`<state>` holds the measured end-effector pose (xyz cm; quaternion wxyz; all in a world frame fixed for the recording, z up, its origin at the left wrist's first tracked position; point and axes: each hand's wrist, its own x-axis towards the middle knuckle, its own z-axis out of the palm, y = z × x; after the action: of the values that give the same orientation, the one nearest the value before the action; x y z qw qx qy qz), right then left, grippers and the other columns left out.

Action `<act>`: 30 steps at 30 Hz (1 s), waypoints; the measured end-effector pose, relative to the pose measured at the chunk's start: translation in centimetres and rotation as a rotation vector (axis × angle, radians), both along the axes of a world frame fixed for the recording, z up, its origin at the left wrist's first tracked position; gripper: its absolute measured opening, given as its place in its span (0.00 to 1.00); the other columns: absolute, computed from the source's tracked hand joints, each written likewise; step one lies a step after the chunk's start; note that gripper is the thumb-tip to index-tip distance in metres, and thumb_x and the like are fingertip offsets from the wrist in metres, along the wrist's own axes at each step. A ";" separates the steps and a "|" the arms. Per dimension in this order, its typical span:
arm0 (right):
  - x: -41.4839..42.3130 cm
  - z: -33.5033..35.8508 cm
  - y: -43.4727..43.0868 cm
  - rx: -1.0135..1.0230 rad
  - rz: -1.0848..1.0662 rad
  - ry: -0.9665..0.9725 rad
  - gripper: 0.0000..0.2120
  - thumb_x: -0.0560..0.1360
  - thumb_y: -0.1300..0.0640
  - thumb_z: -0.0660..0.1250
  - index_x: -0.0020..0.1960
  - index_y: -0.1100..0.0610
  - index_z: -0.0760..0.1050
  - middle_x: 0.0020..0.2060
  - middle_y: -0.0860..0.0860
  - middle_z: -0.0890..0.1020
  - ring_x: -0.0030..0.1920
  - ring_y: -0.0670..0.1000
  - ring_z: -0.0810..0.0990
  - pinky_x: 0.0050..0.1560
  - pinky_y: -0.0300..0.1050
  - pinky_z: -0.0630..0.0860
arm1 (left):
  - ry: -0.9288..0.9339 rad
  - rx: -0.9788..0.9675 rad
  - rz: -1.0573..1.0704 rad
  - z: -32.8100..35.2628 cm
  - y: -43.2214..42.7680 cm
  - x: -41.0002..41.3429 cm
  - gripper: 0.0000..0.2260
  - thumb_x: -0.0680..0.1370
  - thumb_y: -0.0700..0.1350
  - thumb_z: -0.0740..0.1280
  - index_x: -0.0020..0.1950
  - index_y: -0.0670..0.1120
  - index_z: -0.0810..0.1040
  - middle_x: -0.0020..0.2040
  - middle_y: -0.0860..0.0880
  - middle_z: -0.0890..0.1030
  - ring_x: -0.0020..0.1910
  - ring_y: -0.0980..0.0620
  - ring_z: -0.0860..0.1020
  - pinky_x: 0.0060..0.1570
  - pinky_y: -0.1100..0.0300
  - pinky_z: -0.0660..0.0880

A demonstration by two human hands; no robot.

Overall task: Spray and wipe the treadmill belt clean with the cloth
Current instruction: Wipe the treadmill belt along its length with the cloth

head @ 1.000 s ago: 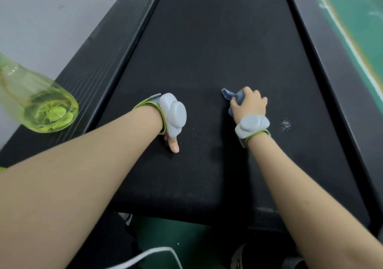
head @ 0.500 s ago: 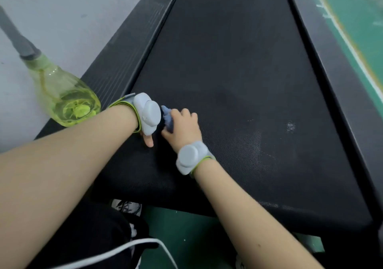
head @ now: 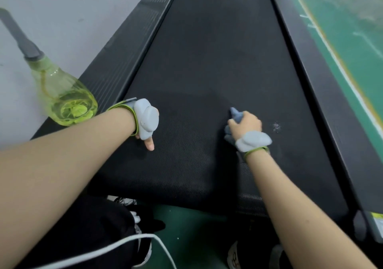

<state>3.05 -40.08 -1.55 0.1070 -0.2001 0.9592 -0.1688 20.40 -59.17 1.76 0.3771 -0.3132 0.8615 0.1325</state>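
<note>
The black treadmill belt runs away from me. My right hand presses a bunched blue-grey cloth onto the belt's near right part, just left of a small whitish spot. My left hand rests on the belt's near left side; a grey wrist device hides most of it and only the thumb shows, pointing toward me. A yellow-green spray bottle with a grey nozzle stands on the left side rail, close to my left forearm.
Black side rails flank the belt on both sides. Grey floor lies to the left, green floor to the right. Below the belt's near edge I see my dark trousers, shoes and a white cable.
My right hand has swept the cloth from beside my left hand back to the right, near the whitish spot. The left hand has stayed planted on the belt.
</note>
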 end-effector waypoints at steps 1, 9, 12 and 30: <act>1.8 -0.1 -1.4 0.014 0.077 -0.001 0.17 0.74 0.52 0.62 0.58 0.62 0.74 0.56 0.60 0.78 0.58 0.61 0.74 0.56 0.48 0.70 | 0.027 0.000 -0.008 -0.1 0.1 0.0 0.23 0.61 0.57 0.78 0.26 0.47 0.67 0.26 0.53 0.72 0.30 0.52 0.70 0.30 0.65 0.66; 3.7 -0.4 -2.7 0.073 0.332 0.115 0.13 0.77 0.55 0.60 0.60 0.57 0.70 0.57 0.54 0.72 0.60 0.55 0.68 0.45 0.44 0.65 | 0.190 0.072 -0.024 0.0 3.0 -3.2 0.19 0.62 0.55 0.78 0.32 0.46 0.71 0.26 0.53 0.72 0.27 0.55 0.70 0.27 0.66 0.67; -1.9 0.1 0.9 0.126 0.190 0.134 0.14 0.77 0.55 0.61 0.61 0.58 0.70 0.59 0.56 0.71 0.62 0.58 0.67 0.51 0.47 0.68 | 0.238 0.110 -0.063 -0.5 4.8 -6.7 0.19 0.62 0.55 0.79 0.31 0.46 0.71 0.25 0.53 0.72 0.28 0.54 0.70 0.27 0.66 0.67; -4.5 -0.7 0.0 0.084 0.203 0.133 0.13 0.77 0.55 0.60 0.59 0.59 0.70 0.57 0.56 0.75 0.61 0.59 0.68 0.47 0.46 0.66 | 0.267 0.135 -0.230 -3.3 8.7 -13.8 0.23 0.60 0.57 0.78 0.28 0.49 0.65 0.27 0.54 0.69 0.29 0.54 0.69 0.30 0.64 0.66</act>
<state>-1.46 -40.05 -2.25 0.0679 -0.3024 0.9451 -0.1031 6.58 -50.47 -1.54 0.2923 -0.1666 0.9231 0.1862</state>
